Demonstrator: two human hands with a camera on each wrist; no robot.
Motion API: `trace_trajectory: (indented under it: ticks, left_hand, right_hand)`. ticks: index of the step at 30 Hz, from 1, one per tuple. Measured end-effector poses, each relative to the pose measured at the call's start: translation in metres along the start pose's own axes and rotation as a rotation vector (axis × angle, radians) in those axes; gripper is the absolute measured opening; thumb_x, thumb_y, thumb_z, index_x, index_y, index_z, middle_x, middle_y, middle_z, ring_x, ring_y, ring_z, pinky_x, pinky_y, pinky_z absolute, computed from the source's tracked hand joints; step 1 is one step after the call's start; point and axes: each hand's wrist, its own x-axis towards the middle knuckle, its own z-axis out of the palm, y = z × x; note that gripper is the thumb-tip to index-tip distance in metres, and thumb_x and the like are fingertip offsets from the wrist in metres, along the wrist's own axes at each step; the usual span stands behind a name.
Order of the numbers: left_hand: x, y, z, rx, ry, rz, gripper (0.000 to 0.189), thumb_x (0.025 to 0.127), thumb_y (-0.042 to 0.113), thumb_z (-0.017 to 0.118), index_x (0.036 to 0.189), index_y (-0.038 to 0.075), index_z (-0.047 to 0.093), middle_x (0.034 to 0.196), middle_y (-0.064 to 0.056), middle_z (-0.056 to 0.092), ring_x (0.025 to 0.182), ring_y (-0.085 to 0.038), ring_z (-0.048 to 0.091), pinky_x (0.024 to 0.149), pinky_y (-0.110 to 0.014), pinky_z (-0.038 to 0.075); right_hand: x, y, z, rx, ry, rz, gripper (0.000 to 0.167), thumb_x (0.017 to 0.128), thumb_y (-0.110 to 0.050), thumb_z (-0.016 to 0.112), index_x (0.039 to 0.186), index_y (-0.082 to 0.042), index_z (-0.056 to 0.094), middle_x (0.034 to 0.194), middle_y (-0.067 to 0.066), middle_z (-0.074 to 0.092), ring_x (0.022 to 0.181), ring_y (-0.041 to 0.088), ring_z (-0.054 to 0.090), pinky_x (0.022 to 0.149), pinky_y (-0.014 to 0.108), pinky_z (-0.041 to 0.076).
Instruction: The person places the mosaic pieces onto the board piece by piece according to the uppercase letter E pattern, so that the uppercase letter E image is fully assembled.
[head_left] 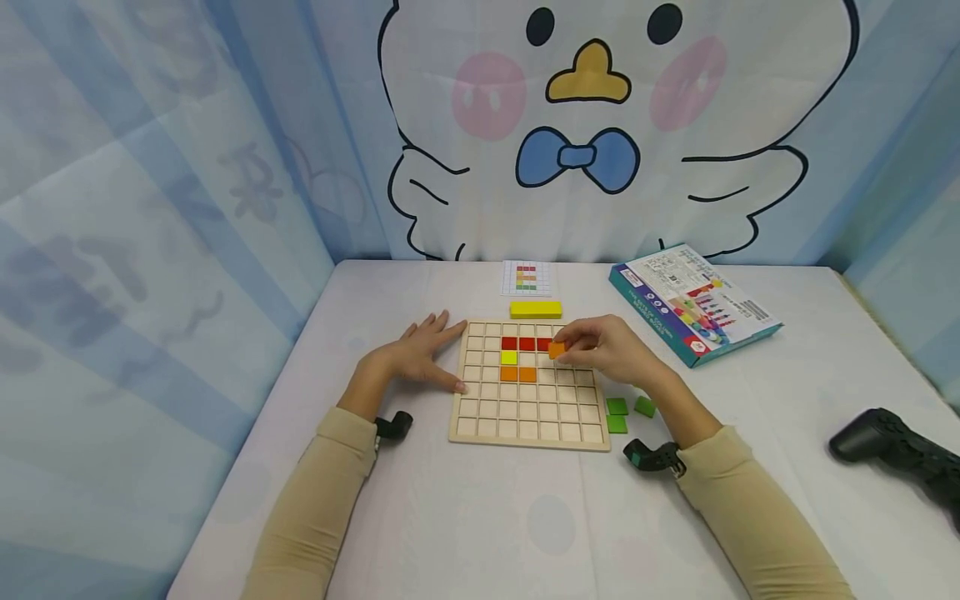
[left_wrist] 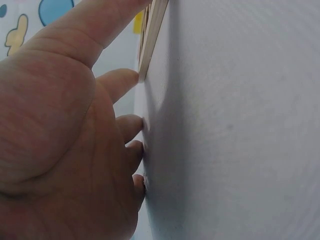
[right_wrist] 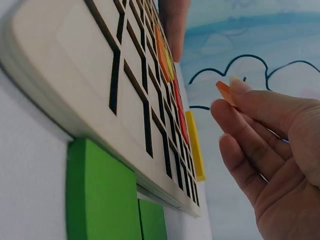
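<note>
A wooden grid board (head_left: 528, 432) lies flat on the table. Three red tiles (head_left: 527, 343) sit in one of its rows, with a yellow tile (head_left: 509, 357) below the leftmost and two orange tiles (head_left: 518, 374) in the row under that. My right hand (head_left: 611, 348) pinches another orange tile (right_wrist: 224, 91) between thumb and forefinger, raised over the board's right side. My left hand (head_left: 416, 352) lies with spread fingers at the board's left edge, thumb and forefinger touching that edge. In the left wrist view, its fingertips (left_wrist: 131, 125) rest against the tabletop.
Green tiles (head_left: 617, 424) lie just right of the board. Behind it are a yellow bar (head_left: 536, 310) and a pattern card (head_left: 527, 278) showing coloured squares. A teal-edged box (head_left: 693, 304) stands at the back right. A black game controller (head_left: 896, 450) lies at the far right.
</note>
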Motion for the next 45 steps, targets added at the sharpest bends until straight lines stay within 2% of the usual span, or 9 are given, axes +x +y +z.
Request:
trace_trajectory:
  ticks: [6,15,21,35,45]
  left_hand:
    - [0.0,0.0,-0.001,0.012,-0.006,-0.012,0.121,0.077,0.068,0.082,0.169,0.03,0.013,0.176,-0.012,-0.007,0.163,-0.032,-0.012,0.131,-0.053,-0.008]
    - [0.0,0.0,0.0,0.014,-0.004,-0.009,0.121,0.077,0.068,0.082,0.169,0.03,0.013,0.176,-0.012,-0.007,0.163,-0.033,-0.011,0.131,-0.054,-0.007]
    - [-0.001,0.0,-0.001,0.009,-0.003,-0.016,0.121,0.076,0.068,0.082,0.169,0.03,0.013,0.176,-0.011,-0.007,0.163,-0.032,-0.011,0.131,-0.053,-0.008]
    - [0.0,-0.001,0.0,0.002,-0.005,-0.007,0.121,0.076,0.068,0.082,0.169,0.03,0.014,0.176,-0.011,-0.007,0.163,-0.031,-0.012,0.131,-0.053,-0.008]
    - [0.0,0.0,-0.001,0.005,-0.009,-0.011,0.121,0.076,0.068,0.082,0.169,0.031,0.013,0.176,-0.011,-0.007,0.163,-0.031,-0.012,0.131,-0.053,-0.007]
  right_hand:
    - [0.0,-0.005,0.005,-0.061,0.007,-0.025,0.027,0.091,-0.02,0.082,0.117,-0.011,0.079,0.106,0.002,0.077,0.088,0.022,0.064,0.075,0.022,0.053]
    - [0.002,-0.006,0.012,-0.081,-0.018,-0.057,0.02,0.091,-0.016,0.082,0.11,-0.011,0.081,0.104,0.002,0.078,0.082,0.022,0.061,0.07,0.022,0.051]
    - [0.003,-0.005,0.016,-0.103,-0.032,-0.082,0.018,0.088,-0.016,0.084,0.106,-0.013,0.082,0.093,0.0,0.073,0.08,0.022,0.058,0.067,0.024,0.047]
    - [0.003,-0.001,0.022,-0.164,-0.069,-0.101,0.016,0.089,-0.018,0.085,0.104,-0.014,0.082,0.087,-0.005,0.069,0.085,0.019,0.058,0.073,0.026,0.047]
    - [0.004,-0.001,0.024,-0.172,-0.109,-0.058,0.017,0.089,-0.02,0.084,0.106,-0.014,0.081,0.095,-0.004,0.072,0.088,0.02,0.057,0.077,0.026,0.049]
